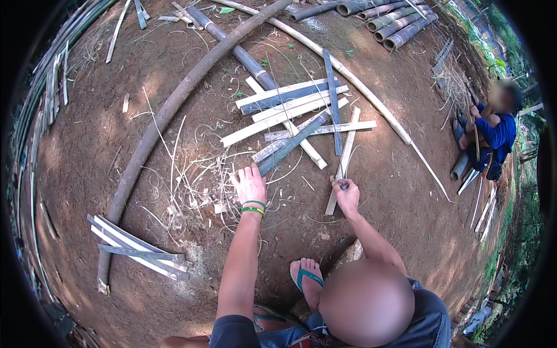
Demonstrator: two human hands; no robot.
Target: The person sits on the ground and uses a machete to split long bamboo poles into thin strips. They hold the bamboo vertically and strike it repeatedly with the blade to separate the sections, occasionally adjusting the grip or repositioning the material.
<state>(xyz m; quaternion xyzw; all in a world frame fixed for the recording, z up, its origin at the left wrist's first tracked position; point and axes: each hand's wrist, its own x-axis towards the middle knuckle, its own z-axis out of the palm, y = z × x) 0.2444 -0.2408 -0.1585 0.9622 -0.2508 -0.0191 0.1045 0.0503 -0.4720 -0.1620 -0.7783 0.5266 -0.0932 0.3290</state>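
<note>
My left hand (249, 184), with green bands at its wrist, is closed at the near end of a dark-skinned bamboo strip (296, 141). That strip slants away to the right across other split bamboo strips (301, 109), some pale side up, some dark. In my right hand (346, 196) is a knife (344, 186); its dark handle end shows in the fist and a thin blade points away from me. Beneath it a pale bamboo strip (349, 145) lies on the ground. Curly bamboo shavings (200, 180) are heaped left of my left hand.
A long brown pole (168, 110) lies on the left, with bamboo strips (139, 246) stacked across its near end. A thin pale pole (360, 87) curves along the right. Bamboo tubes (400, 29) lie far right, near a seated person in blue (493, 130).
</note>
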